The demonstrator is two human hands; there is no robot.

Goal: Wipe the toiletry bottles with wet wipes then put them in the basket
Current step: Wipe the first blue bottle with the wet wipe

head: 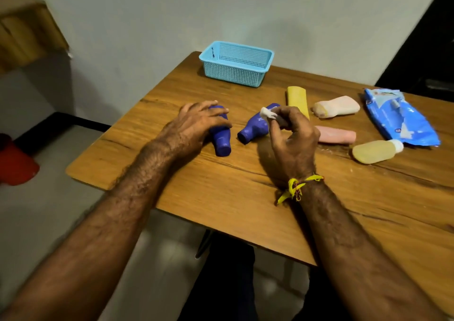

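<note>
now left hand (196,121) curls over the near blue bottle (219,134) lying on the table (233,193); right hand (292,136) pinches a balled wet wipe (269,115). basket (236,63) empty, well apart. best lift the bottle, rotate it, wipe all round.

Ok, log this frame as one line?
left hand grips blue bottle on table | right hand pinches wipe | basket empty | no bottle binned

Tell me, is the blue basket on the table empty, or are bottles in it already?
Empty as far as the view shows: the basket has only bare mesh inside, though its near wall hides some of the floor.
</note>
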